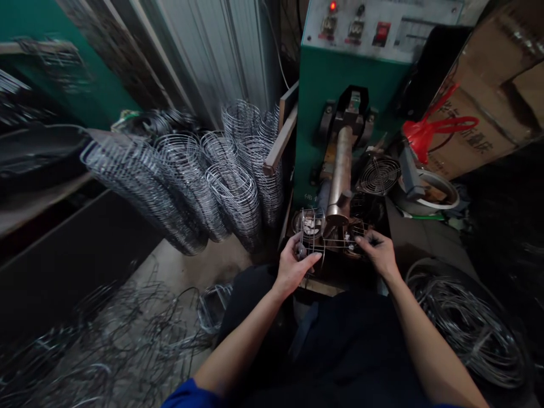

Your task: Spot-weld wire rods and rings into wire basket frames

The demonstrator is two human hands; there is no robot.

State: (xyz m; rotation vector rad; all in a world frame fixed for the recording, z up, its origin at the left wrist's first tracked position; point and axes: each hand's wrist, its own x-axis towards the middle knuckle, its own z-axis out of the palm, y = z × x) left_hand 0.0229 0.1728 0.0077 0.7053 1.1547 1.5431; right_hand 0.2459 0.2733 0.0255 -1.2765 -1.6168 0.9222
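Green welding machine (340,107) fills the background, stacks of wire frames (191,181) leaning left of it. Under its bronze-coloured cylinder (341,170) lies a small wire rack (329,241). Left hand (295,266) has its grip clenched on the rack's left end; right hand (380,252) pinches its right end.

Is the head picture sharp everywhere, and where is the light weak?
Head view: the hands and wire frame are fairly sharp and lit; the left edge is blurred; the right side and lap are very dark; straight lines bend near the edges; the machine is brightest.
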